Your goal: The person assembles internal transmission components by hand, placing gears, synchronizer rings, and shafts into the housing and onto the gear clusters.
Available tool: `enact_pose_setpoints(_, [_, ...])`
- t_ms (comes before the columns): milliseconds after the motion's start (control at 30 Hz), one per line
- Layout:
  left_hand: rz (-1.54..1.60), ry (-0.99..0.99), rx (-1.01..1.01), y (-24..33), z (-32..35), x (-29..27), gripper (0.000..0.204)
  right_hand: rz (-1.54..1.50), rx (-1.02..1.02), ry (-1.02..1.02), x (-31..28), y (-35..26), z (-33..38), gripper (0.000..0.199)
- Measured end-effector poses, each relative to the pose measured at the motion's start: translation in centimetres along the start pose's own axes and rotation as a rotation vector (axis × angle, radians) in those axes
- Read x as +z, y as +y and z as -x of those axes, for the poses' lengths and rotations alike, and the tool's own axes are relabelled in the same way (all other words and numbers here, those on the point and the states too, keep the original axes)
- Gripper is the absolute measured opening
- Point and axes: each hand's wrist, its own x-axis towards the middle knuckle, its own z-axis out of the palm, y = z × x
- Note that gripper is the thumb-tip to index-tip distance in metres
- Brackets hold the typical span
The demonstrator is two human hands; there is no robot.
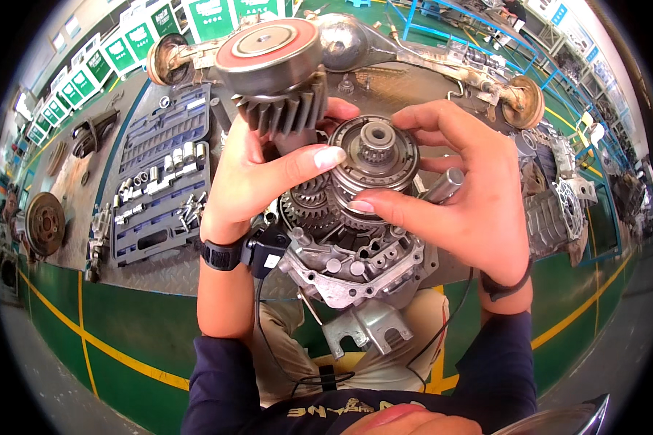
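Between my hands is a round synchronizer hub assembly (406, 161), with a splined shaft end (377, 138) rising from its middle. My left hand (250, 177) presses its thumb on the rim, its fingertips showing behind. Curled around the far and near sides, my right hand (468, 181) holds the same assembly with thumb and fingers. Close to my left hand stands a tall shaft with a helical gear (290, 109) and a bearing with a red seal (268, 54) on top. Below, more gears (308, 210) sit in an open aluminium gearbox housing (355, 272). A metal rod (446, 185) slants up beside my right palm.
An open socket set case (145, 235) lies on the bench to the left, beyond it a rusty brake drum (45, 223). An axle (348, 43) stretches across the back. Another gearbox casing (551, 217) stands at right. Cables (261, 326) hang from my left wrist device.
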Motion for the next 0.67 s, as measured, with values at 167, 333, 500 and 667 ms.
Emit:
enact_pose_setpoints(167, [0.041, -0.091, 0.042, -0.18, -0.47, -0.19, 0.061, 0.018, -0.006, -0.046, -0.45, 0.34, -0.03, 0.071])
enact_pose_setpoints(333, [-0.071, -0.078, 0.050, -0.30, -0.64, -0.65, 0.063, -0.060, 0.036, -0.075, -0.14, 0.01, -0.14, 0.071])
enact_pose_setpoints(500, [-0.128, -0.118, 0.003, -0.15, -0.50, -1.02, 0.064, -0.066, 0.055, -0.088, -0.11, 0.22, -0.03, 0.069])
enact_pose_setpoints(667, [-0.074, -0.114, 0.032, -0.28, -0.38, -0.94, 0.055, -0.107, 0.027, -0.036, 0.40, 0.10, 0.54, 0.065])
